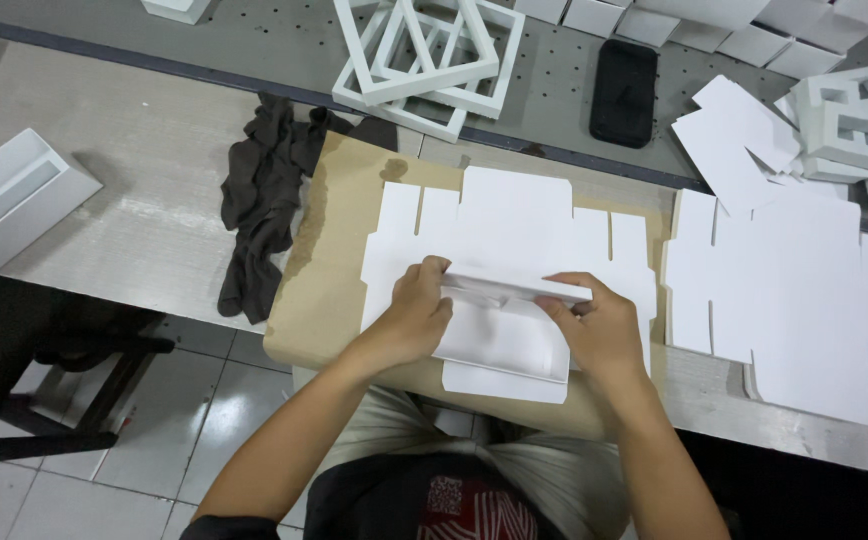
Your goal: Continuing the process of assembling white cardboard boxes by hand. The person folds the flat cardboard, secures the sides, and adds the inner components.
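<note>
A white die-cut cardboard box blank (510, 335) is partly folded, with its near walls raised into a shallow tray. My left hand (415, 312) pinches the left end of a folded flap along the tray's far edge. My right hand (594, 325) grips the right end of the same flap. Under the tray lies a stack of flat white blanks (509, 215) on a sheet of brown paper (329, 255).
A dark grey cloth (266, 195) lies left of the brown paper. Another stack of flat blanks (804, 300) sits to the right. White frame-shaped inserts (429, 55), a black phone (623, 92) and folded boxes (854, 120) lie at the back. A white tray (9, 200) stands at far left.
</note>
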